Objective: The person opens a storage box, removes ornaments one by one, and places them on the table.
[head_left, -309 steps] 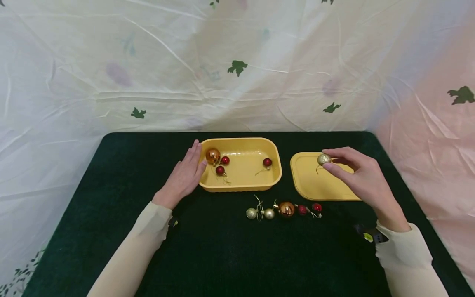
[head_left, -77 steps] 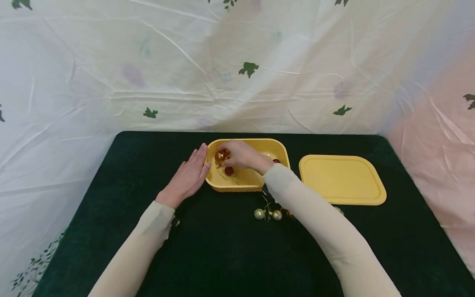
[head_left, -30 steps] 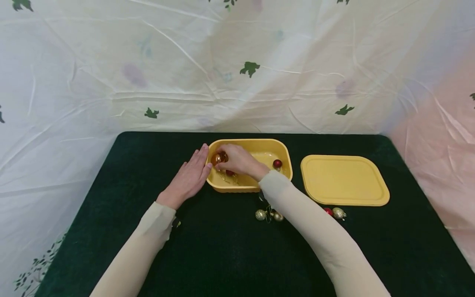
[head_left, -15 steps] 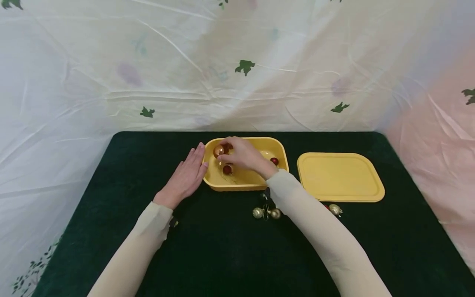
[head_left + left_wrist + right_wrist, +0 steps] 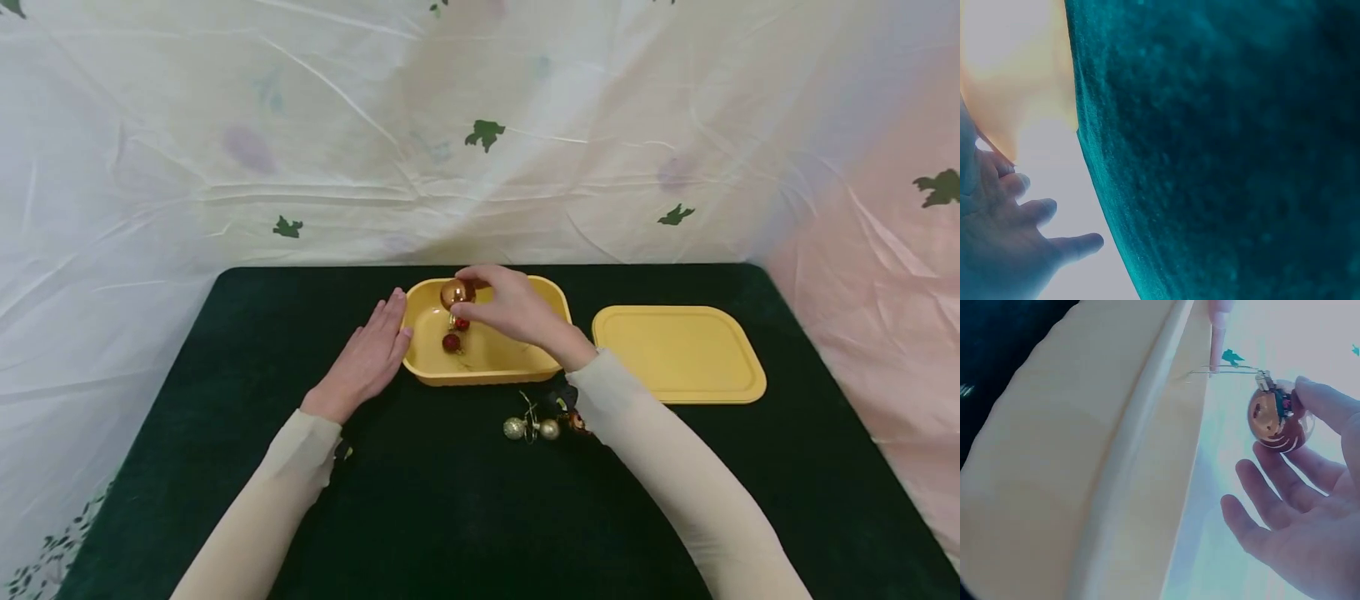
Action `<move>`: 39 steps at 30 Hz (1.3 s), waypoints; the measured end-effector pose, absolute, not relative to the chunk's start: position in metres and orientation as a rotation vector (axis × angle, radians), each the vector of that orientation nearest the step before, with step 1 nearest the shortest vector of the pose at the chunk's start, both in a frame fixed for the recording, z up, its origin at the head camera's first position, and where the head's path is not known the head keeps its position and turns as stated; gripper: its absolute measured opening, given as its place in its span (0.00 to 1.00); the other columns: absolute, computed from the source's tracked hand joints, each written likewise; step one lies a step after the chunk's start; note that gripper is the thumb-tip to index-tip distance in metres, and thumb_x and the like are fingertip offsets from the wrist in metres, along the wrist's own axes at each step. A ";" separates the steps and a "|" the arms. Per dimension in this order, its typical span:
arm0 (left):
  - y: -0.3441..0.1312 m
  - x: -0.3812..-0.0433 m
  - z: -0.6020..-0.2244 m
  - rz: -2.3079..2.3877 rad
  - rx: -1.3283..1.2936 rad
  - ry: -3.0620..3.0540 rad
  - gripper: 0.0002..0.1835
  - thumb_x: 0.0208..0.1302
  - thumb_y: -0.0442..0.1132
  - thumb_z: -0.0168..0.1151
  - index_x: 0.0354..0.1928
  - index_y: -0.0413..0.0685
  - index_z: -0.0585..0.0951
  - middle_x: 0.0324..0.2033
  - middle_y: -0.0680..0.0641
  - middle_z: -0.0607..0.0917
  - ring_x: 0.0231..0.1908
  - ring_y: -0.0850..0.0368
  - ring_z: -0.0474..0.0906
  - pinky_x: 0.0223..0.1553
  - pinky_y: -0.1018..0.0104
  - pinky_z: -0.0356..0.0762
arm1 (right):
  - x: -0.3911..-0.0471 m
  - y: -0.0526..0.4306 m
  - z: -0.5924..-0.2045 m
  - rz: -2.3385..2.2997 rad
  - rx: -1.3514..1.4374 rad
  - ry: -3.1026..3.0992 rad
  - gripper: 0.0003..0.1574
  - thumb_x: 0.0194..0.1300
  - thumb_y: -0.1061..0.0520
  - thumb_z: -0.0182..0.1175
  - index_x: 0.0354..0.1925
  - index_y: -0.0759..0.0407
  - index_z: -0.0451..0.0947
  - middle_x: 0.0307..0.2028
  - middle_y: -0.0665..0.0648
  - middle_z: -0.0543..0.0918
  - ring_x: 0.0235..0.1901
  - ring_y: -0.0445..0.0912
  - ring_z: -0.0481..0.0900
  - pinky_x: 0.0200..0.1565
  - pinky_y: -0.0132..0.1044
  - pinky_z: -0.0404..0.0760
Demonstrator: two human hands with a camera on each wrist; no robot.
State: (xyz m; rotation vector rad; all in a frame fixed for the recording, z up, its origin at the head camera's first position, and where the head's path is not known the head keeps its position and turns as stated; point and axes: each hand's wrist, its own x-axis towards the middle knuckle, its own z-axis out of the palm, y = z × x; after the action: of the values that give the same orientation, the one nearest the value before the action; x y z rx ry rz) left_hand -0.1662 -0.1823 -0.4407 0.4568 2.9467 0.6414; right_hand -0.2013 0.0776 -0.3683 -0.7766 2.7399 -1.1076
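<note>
My right hand point(image 5: 517, 308) pinches a shiny copper Christmas bauble point(image 5: 454, 293) between thumb and fingers, over the left part of a yellow plastic box point(image 5: 487, 377). In the right wrist view the copper bauble point(image 5: 1266, 419) hangs at the fingertips, its metal cap and thin gold loop pointing away from the palm. Below it two small red baubles, a lower one point(image 5: 452, 342) and an upper one point(image 5: 461, 323), lie in the box. My left hand point(image 5: 363, 358) rests with straight fingers against the box's left side; the left wrist view shows its fingers point(image 5: 1079, 245) spread beside the yellow wall.
A yellow lid point(image 5: 678, 354) lies flat right of the box. In front of the box are a glittery gold bauble point(image 5: 514, 428), a smooth gold one point(image 5: 550, 429) and another copper one point(image 5: 577, 422), partly behind the right sleeve point(image 5: 675, 467). Dark green cloth point(image 5: 450, 517) covers the table.
Earlier the right hand held a glittery gold bauble over the lid; it later lay at the row's right end. The hand then reached into the box, gripped the copper bauble and lifted it.
</note>
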 end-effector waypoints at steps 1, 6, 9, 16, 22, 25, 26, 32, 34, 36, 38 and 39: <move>-0.182 -0.166 -0.441 0.641 0.455 2.947 0.37 0.85 0.55 0.34 0.84 0.50 0.38 0.83 0.51 0.37 0.81 0.44 0.37 0.75 0.33 0.47 | -0.199 0.080 -0.367 -1.108 -0.780 2.746 0.38 0.70 0.41 0.68 0.69 0.57 0.75 0.61 0.55 0.81 0.61 0.49 0.77 0.65 0.47 0.74; -0.183 -0.166 -0.439 0.637 0.449 2.946 0.37 0.85 0.54 0.34 0.84 0.51 0.37 0.83 0.49 0.37 0.81 0.44 0.37 0.76 0.33 0.46 | -0.186 0.094 -0.363 -1.103 -0.826 2.768 0.38 0.70 0.39 0.68 0.69 0.57 0.75 0.61 0.55 0.81 0.61 0.49 0.77 0.65 0.48 0.75; -0.182 -0.165 -0.438 0.648 0.452 2.943 0.37 0.85 0.54 0.35 0.84 0.51 0.37 0.83 0.48 0.38 0.81 0.43 0.37 0.76 0.34 0.46 | -0.178 0.102 -0.360 -1.111 -0.866 2.781 0.37 0.70 0.41 0.68 0.69 0.57 0.75 0.60 0.54 0.82 0.61 0.50 0.78 0.63 0.49 0.76; -0.182 -0.166 -0.440 0.654 0.454 2.944 0.37 0.85 0.55 0.34 0.84 0.50 0.37 0.83 0.49 0.38 0.81 0.43 0.38 0.76 0.34 0.47 | -0.161 0.118 -0.354 -1.119 -0.899 2.827 0.35 0.70 0.43 0.68 0.68 0.56 0.76 0.58 0.54 0.82 0.58 0.49 0.78 0.62 0.51 0.77; -0.182 -0.165 -0.441 0.668 0.456 2.933 0.37 0.85 0.55 0.34 0.84 0.51 0.37 0.83 0.50 0.37 0.81 0.44 0.37 0.76 0.35 0.46 | -0.148 0.136 -0.354 -1.183 -0.851 2.822 0.34 0.69 0.44 0.69 0.68 0.56 0.76 0.58 0.54 0.81 0.58 0.51 0.79 0.57 0.50 0.82; -0.182 -0.165 -0.441 0.666 0.452 2.927 0.37 0.85 0.55 0.33 0.84 0.51 0.37 0.83 0.51 0.35 0.81 0.44 0.36 0.76 0.35 0.46 | -0.142 0.145 -0.353 -1.204 -0.829 2.817 0.35 0.69 0.44 0.69 0.68 0.55 0.76 0.57 0.54 0.81 0.57 0.51 0.80 0.58 0.51 0.81; -0.182 -0.165 -0.440 0.665 0.448 2.926 0.37 0.85 0.55 0.33 0.84 0.51 0.36 0.83 0.51 0.35 0.81 0.45 0.36 0.76 0.35 0.46 | -0.140 0.148 -0.353 -1.206 -0.821 2.820 0.35 0.69 0.44 0.69 0.68 0.55 0.76 0.56 0.53 0.81 0.57 0.50 0.80 0.59 0.51 0.81; -0.181 -0.166 -0.439 0.659 0.438 2.929 0.37 0.85 0.55 0.33 0.84 0.51 0.36 0.83 0.49 0.37 0.81 0.45 0.36 0.76 0.34 0.46 | -0.132 0.167 -0.358 -1.216 -0.776 2.848 0.35 0.68 0.43 0.70 0.68 0.55 0.76 0.55 0.53 0.82 0.56 0.49 0.80 0.61 0.53 0.80; -0.181 -0.166 -0.439 0.655 0.437 2.929 0.37 0.85 0.55 0.33 0.84 0.51 0.35 0.83 0.49 0.37 0.81 0.44 0.36 0.76 0.34 0.46 | -0.129 0.172 -0.359 -1.230 -0.769 2.841 0.35 0.69 0.44 0.70 0.67 0.55 0.76 0.56 0.53 0.82 0.56 0.49 0.80 0.62 0.53 0.80; -0.181 -0.166 -0.439 0.651 0.436 2.925 0.37 0.85 0.54 0.33 0.84 0.51 0.35 0.83 0.49 0.36 0.81 0.44 0.36 0.76 0.34 0.46 | -0.126 0.177 -0.361 -1.238 -0.759 2.835 0.34 0.69 0.44 0.70 0.67 0.55 0.76 0.56 0.53 0.82 0.57 0.49 0.81 0.62 0.52 0.80; -0.181 -0.166 -0.439 0.647 0.434 2.922 0.37 0.85 0.54 0.33 0.84 0.52 0.35 0.83 0.50 0.36 0.81 0.44 0.36 0.76 0.34 0.46 | -0.123 0.182 -0.362 -1.244 -0.749 2.825 0.34 0.69 0.45 0.70 0.67 0.55 0.76 0.57 0.52 0.82 0.58 0.49 0.81 0.62 0.52 0.79; -0.181 -0.166 -0.439 0.648 0.433 2.920 0.37 0.85 0.54 0.33 0.84 0.52 0.35 0.83 0.50 0.35 0.81 0.44 0.36 0.76 0.34 0.46 | -0.121 0.185 -0.363 -1.244 -0.744 2.821 0.34 0.69 0.45 0.70 0.67 0.55 0.76 0.57 0.52 0.81 0.58 0.49 0.81 0.63 0.52 0.79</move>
State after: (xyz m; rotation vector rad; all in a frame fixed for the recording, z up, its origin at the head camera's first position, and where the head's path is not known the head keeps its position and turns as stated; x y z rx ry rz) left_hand -0.1665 -0.1808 -0.4388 0.4334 2.9199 0.6475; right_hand -0.1209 0.1847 -0.3632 -0.7441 2.8207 -1.2438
